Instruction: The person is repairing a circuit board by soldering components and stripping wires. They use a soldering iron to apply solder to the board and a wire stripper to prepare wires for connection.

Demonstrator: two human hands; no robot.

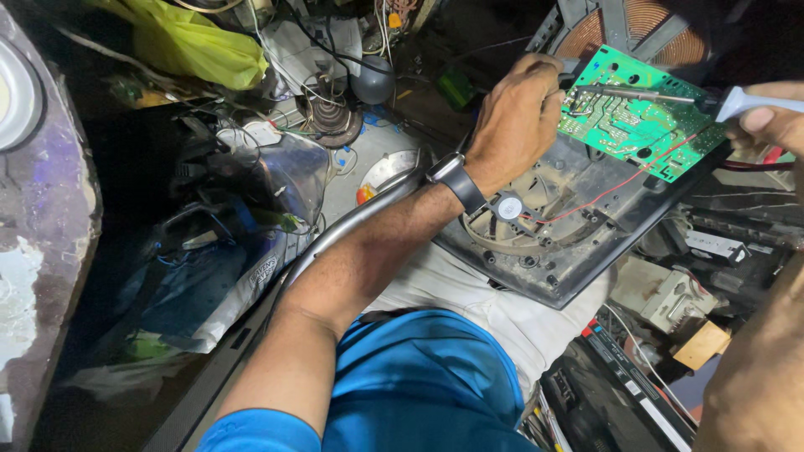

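Green circuit board (641, 117) was our landmark: our left hand (515, 117) gripped its edge to steady it, our right hand (775, 121) clasped the soldering iron (670, 99) over it

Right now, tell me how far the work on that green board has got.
Done: the black housing lies opened, fan exposed. In hand: the left hand steadies the green circuit board while the right hand holds a soldering iron to it. Left: board sits loose, red wire trailing.
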